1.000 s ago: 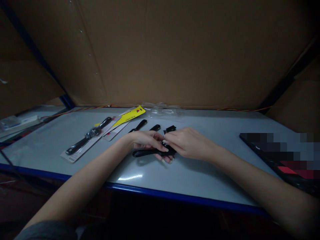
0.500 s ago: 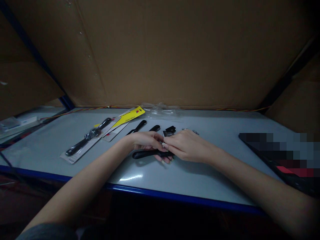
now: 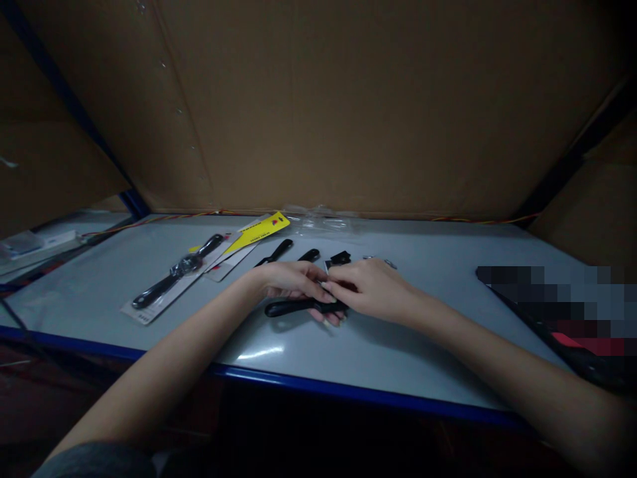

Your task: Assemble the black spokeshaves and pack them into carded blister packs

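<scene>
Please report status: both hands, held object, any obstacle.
Left hand gripping black handle. Right hand close alongside, grasp unclear. Two more handles just beyond.

Centre: handle (image 3: 286,309), glossy black; just above and to the right, small parts (image 3: 368,257), silvery. Left of centre: card (image 3: 266,229), yellow with dark lettering and a small red mark; packed tool (image 3: 154,291), black on pale backing (image 3: 144,318). Table (image 3: 423,358), pale grey; its rim (image 3: 308,383), deep blue. Upper frame: wall (image 3: 348,113), brown. Lower left: sleeve (image 3: 94,459), dark grey. Right: object (image 3: 592,368), apparently black with a red patch, though partly pixelated.
</scene>
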The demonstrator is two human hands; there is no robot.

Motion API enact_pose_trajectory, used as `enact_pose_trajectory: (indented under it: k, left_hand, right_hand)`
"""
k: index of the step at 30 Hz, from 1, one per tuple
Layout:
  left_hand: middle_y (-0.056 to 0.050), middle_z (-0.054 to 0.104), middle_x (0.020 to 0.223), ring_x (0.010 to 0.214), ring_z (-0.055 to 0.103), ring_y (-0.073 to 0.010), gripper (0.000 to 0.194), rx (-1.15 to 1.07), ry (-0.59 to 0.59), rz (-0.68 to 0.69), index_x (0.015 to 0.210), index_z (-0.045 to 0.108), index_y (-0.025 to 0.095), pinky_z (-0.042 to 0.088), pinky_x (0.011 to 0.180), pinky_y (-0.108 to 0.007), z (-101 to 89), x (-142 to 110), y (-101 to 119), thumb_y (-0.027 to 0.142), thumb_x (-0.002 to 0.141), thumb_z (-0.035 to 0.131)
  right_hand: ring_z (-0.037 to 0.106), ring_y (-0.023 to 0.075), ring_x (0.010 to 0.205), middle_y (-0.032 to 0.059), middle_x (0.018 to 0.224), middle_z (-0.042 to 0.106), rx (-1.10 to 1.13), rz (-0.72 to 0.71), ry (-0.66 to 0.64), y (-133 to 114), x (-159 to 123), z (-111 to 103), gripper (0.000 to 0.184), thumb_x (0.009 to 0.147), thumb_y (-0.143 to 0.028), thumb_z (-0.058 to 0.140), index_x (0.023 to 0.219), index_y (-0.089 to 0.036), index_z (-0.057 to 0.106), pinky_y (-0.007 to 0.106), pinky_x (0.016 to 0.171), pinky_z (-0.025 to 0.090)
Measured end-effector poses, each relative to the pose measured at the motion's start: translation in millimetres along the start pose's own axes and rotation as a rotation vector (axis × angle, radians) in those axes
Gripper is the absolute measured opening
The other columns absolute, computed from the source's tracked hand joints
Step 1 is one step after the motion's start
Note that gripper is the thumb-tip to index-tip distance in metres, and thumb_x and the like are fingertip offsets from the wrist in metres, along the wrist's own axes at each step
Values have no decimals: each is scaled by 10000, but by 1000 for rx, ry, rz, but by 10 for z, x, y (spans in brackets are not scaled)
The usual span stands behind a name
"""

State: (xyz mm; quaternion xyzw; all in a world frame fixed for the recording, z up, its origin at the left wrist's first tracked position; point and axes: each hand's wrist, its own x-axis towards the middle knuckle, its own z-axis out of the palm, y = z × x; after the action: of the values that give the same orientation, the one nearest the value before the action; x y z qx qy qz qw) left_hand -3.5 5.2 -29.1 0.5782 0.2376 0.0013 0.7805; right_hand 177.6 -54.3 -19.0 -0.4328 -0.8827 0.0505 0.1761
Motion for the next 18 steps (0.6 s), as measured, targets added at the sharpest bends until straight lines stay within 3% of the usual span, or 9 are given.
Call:
enact_pose_trajectory:
  k: [3,5,8,12,18]
  left_hand:
    - [-125,707,898,802,688,-195,302,-8,-14,16,991,611,85,552,716,-306,-2,7,-12,162,715,706]
    - [-133,707,884,801,688,-199,266,-4,-20,24,963,621,73,553,719,-309,5,7,-15,164,725,698]
    - [-133,706,872,791,688,-197,234,1,-16,26,931,625,67,554,716,-311,17,2,-13,161,729,695]
    - [-141,702,880,797,687,-200,291,-7,-11,16,980,606,56,551,722,-322,21,-5,-11,147,720,700]
    - [-137,703,870,805,687,-212,331,-24,16,-3,985,591,61,553,694,-315,52,-8,9,114,683,719]
  right_hand:
    - [499,103,581,9,726,627,192,-2,33,-27,9,30,115,847,-247,470,910,-178,538,226,522,270]
    - [513,107,619,15,743,619,271,-59,32,-26,15,34,81,844,-194,460,887,-173,526,224,554,314]
    - [509,108,626,14,727,600,268,-123,34,5,18,26,76,836,-166,465,787,-169,523,228,572,331]
    - [506,106,624,13,726,586,248,-135,58,40,18,30,44,829,-158,478,802,-161,514,225,567,333]
    - [527,97,569,-8,652,596,383,-13,71,1,31,64,73,817,-186,505,746,-172,500,211,528,341]
